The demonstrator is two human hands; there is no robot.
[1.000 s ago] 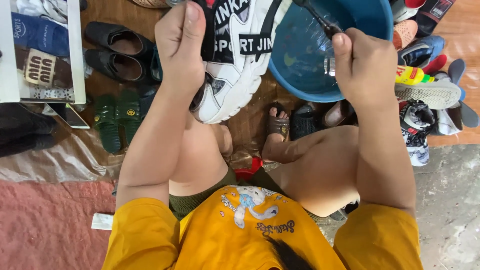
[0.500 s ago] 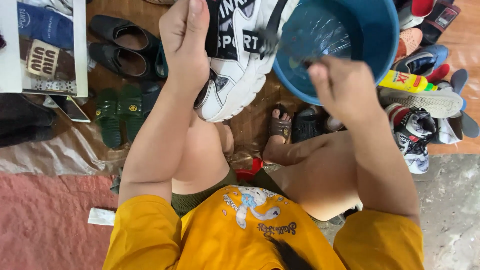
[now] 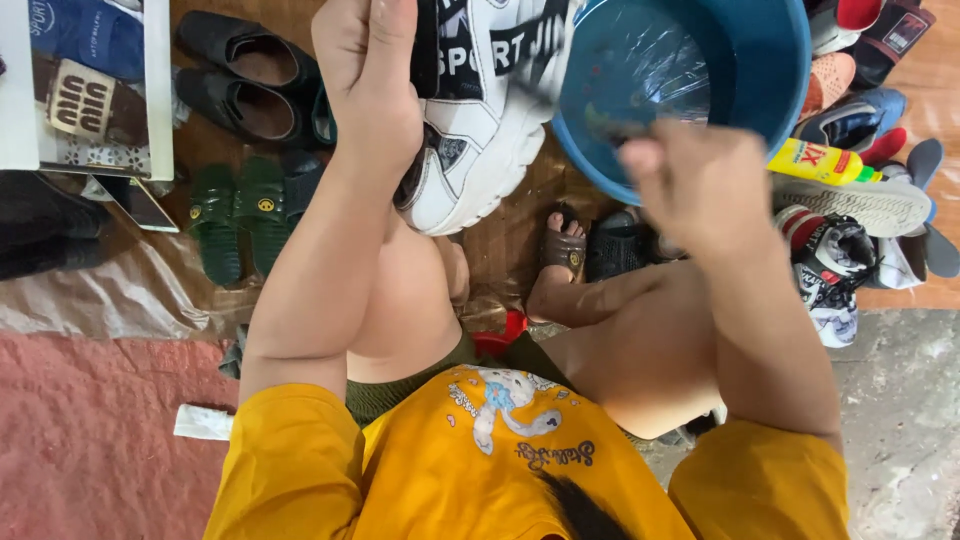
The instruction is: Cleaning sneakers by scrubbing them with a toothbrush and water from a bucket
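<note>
Two hands work: left hand (image 3: 372,85) fingers grasp the white sneaker (image 3: 485,110); right hand (image 3: 700,185) clenched beside the blue basin (image 3: 760,70).

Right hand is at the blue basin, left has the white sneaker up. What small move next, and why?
Probably bring the right hand back from the blue basin to the white sneaker. The left hand holds the sneaker raised beside the basin with its side exposed, while the right hand grips a thin tool, blurred, at the basin's rim, apparently just dipped.

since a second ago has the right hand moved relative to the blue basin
Yes. The right hand has dropped from the rim of the blue basin to below its lower edge.
</note>
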